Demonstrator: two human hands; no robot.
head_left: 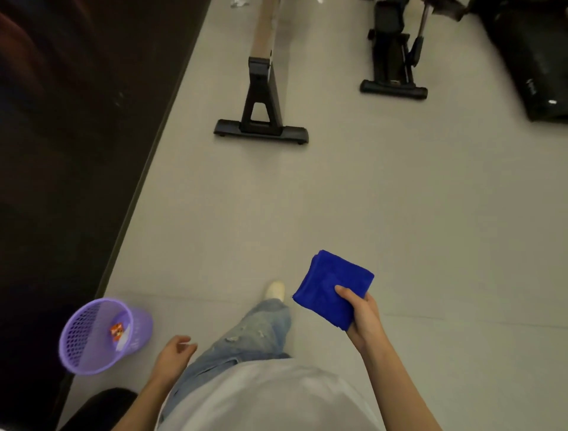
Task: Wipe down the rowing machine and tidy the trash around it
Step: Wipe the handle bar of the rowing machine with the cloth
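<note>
From the head camera, a pale grey floor (384, 200) fills most of the scene, with a faint seam crossing it low down and a dark wall or panel (61, 138) running diagonally from 12 o'clock down to 8 o'clock. At 12 o'clock the rowing machine (264, 92) stands on the floor, its long rail reaching away to the top edge and its black rear foot bar resting flat nearest the person. Beside it at 1 o'clock sits a second black exercise machine (395, 61), and a black bulky object (534, 61) occupies the 2 o'clock corner. Some pale crumpled litter (238, 3) shows at the top edge, too blurred to identify. At 8 o'clock a purple mesh wastebasket (92, 338) appears tilted beside the wall, with an orange wrapper (116, 331) and something white inside. The right hand (362, 320), at 5 o'clock, grips a folded blue cloth (333, 289), thumb on top. The left hand (175, 353), at 7 o'clock, is loosely curled and holds nothing, just beside the basket. Jeans (246, 338) and a white shoe (275, 289) show between.
</note>
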